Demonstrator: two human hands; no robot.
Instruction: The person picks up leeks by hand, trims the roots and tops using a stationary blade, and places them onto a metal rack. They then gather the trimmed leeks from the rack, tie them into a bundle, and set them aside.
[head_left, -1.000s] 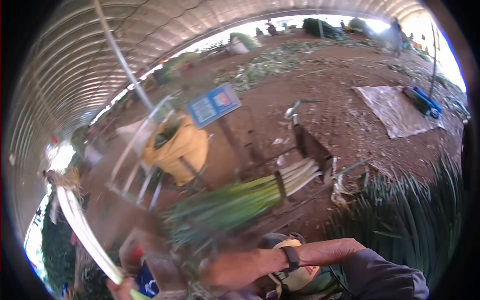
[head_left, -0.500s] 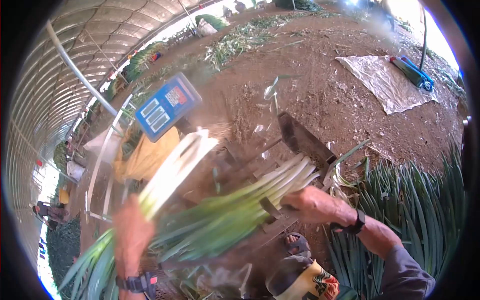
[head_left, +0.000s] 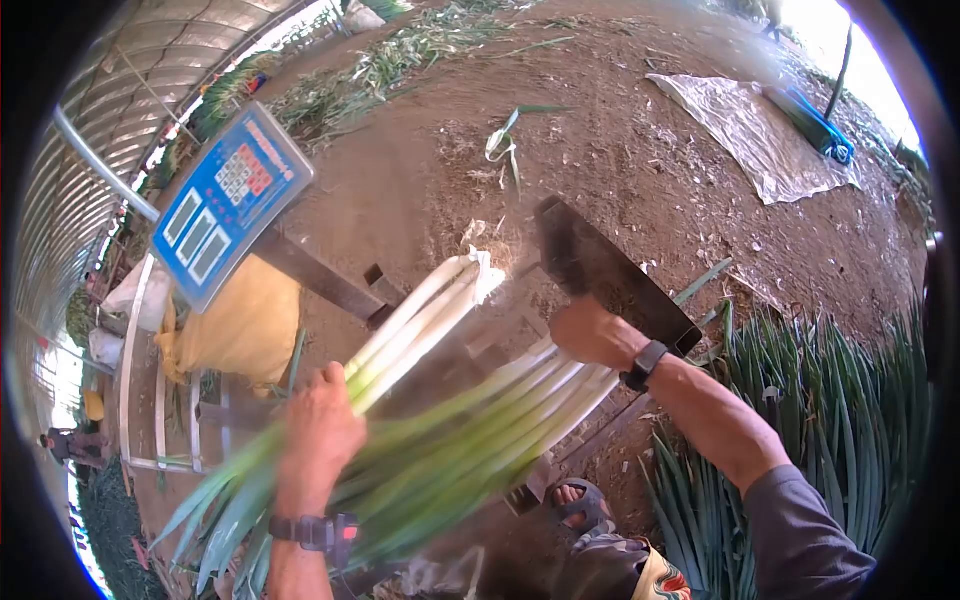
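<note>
My left hand is closed around a bunch of long green onions, their white root ends pointing up and right and their leaves trailing down to the left. More green onions lie in a slanting pile between my hands, on a stand that is mostly hidden. At the white ends of this pile my right hand is closed, with its fingertips hidden. A dark metal plate stands upright just beyond the right hand. Left of the bunch, a blue scale display tilts on a metal post.
Many green onions stand or lie on the ground at right. A yellow sack is behind the scale display, beside a white frame. A pale sheet with a blue bundle lies farther off on the soil. Another person is far left.
My left hand and its bunch have moved right, nearer the pile. My right hand has moved up to the pile's white ends. The view has shifted, putting the scale display farther left.
</note>
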